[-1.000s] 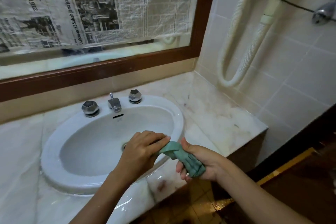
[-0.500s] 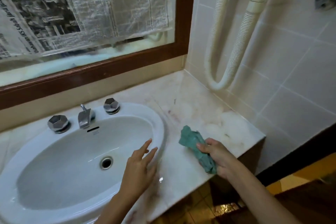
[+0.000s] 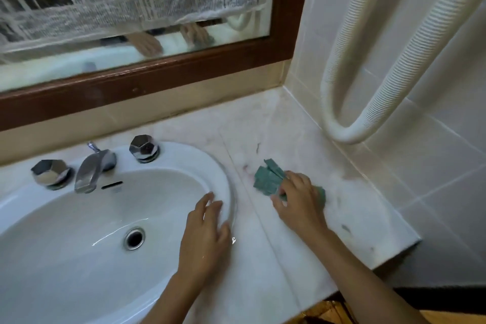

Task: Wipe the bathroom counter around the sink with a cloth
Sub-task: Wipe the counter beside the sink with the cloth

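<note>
Upper left: mirror (image 3: 131, 66) in a brown frame, mostly covered with newspaper. Below it, left to right: left tap knob (image 3: 50, 173), spout (image 3: 90, 169), right tap knob (image 3: 144, 149), all on the back ledge of the white sink (image 3: 226, 166), drain (image 3: 134, 238) lower centre.

Left hand (image 3: 203, 234), centre frame: fingers straight and spread, flat on the sink's right rim, holding nothing. Looks like a brace only.

Just right of it, green cloth (image 3: 268, 179), bunched, lying on the marble counter (image 3: 363, 213) between the sink rim and the tiled wall. Right hand (image 3: 298, 200) sits on top, fingers curled over the cloth and pinning it down. Loose end sticks out toward the upper left of the hand, toward the sink; a bit of green shows at the hand's right side too. Long axis roughly upper left to lower right.

Key relation: cloth is already under the right hand, on the right-side counter. Dark smudges lie to the lower right of the hand, near the counter's front corner, and one behind it toward the mirror. Probably a wipe is starting here; the right hand is the one to sweep.

Far right: white ribbed hose (image 3: 339, 102) looping down the tiles, above the counter.
</note>
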The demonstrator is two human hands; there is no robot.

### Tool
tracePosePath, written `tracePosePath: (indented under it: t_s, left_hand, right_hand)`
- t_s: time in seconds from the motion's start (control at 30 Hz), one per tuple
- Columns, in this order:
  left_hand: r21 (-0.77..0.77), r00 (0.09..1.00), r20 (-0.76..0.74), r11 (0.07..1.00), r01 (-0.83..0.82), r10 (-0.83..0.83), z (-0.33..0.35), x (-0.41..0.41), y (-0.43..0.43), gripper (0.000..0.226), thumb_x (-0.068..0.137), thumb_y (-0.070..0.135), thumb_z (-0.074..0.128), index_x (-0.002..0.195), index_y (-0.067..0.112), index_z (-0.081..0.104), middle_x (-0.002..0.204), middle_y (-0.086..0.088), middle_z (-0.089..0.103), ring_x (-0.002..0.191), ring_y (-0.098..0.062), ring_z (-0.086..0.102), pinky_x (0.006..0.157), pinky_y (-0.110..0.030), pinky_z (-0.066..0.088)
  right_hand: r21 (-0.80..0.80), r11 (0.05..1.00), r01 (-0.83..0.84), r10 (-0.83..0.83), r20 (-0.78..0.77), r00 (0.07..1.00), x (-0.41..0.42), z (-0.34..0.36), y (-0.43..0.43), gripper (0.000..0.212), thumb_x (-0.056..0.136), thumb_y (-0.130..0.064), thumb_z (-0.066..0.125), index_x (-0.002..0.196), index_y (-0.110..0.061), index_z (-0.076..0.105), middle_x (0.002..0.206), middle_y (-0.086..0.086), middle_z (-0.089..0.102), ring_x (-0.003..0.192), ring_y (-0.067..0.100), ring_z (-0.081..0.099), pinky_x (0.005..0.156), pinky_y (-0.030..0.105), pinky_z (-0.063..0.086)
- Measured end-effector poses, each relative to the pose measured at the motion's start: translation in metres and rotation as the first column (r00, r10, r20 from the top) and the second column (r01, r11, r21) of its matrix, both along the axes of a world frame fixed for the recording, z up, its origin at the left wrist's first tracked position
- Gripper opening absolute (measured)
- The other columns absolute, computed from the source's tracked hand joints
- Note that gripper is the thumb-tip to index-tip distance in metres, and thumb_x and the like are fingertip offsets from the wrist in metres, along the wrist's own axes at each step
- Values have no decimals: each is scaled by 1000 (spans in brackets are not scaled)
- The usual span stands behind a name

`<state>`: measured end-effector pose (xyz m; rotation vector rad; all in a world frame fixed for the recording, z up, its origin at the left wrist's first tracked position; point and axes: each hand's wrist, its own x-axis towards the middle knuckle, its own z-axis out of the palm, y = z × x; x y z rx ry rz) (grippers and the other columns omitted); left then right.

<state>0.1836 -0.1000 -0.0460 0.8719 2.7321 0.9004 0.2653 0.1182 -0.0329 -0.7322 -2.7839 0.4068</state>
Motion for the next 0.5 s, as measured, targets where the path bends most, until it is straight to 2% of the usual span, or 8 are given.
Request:
tracePosePath:
  t_s: [0.03, 0.1, 0.17, 0.2, 0.27, 0.37, 0.5]
  left_hand:
    - [-2, 1000, 0, 1000, -5, 5, 0, 1, -1, 44, 89, 33, 56, 131, 22, 53, 153, 8, 31, 126, -20, 44, 90, -25, 36]
    - [-7, 1000, -1, 1000, 1, -1, 1, 0, -2, 45, 87, 37, 54, 130, 25, 52, 153, 12, 30, 123, -18, 47, 86, -25, 39]
    - [-18, 1000, -1, 1000, 16, -16, 4, -2, -6, 43, 87, 37, 57, 129, 29, 51, 152, 16, 29, 121, -17, 49, 82, -30, 47]
    - [-24, 1000, 5, 1000, 18, -18, 6, -3, -7, 42, 88, 39, 57, 129, 33, 49, 152, 20, 26, 122, -14, 48, 80, -32, 50]
    - [-30, 1000, 4, 999, 21, -21, 9, -1, -10, 42, 90, 44, 55, 130, 39, 45, 152, 26, 21, 123, -7, 46, 77, -31, 51]
    - [-52, 999, -39, 999, 9, -11, 8, 0, -6, 40, 89, 45, 55, 128, 36, 46, 152, 22, 23, 120, -8, 50, 71, -29, 52]
    - [-83, 998, -56, 997, 0, -5, 5, -1, -3, 39, 88, 44, 59, 124, 32, 49, 151, 16, 29, 115, -12, 54, 66, -28, 51]
  right_hand:
    - [-6, 1000, 1, -1, -57, 998, -2, 0, 0, 20, 74, -29, 64, 85, -12, 63, 119, 8, 64, 106, 31, 58, 76, 41, 48]
    - [-30, 998, -52, 50, -71, 996, -6, -4, 4, 38, 83, -33, 48, 110, -11, 63, 135, 9, 56, 124, 28, 50, 89, 42, 46]
    - [-80, 985, -151, 155, 50, 987, -5, -12, 9, 60, 90, -44, 30, 139, -14, 46, 152, 3, 37, 141, 22, 32, 103, 40, 35]
    - [-80, 977, -198, 207, 117, 971, -4, -17, 14, 64, 91, -48, 22, 147, -19, 34, 157, -3, 25, 145, 18, 23, 107, 38, 29]
    - [-55, 970, -238, 244, 198, 949, -5, -23, 30, 65, 92, -53, 12, 151, -28, 21, 159, -13, 13, 147, 13, 13, 110, 35, 22]
    - [-43, 991, -125, 132, 237, 962, -25, -25, 68, 71, 88, -57, 5, 152, -29, 19, 159, -9, 17, 147, 19, 12, 113, 38, 18]
    - [-18, 1000, -3, 7, 267, 964, -90, -31, 105, 59, 99, -50, 18, 152, -25, 15, 160, -2, 16, 146, 25, 11, 114, 44, 17]
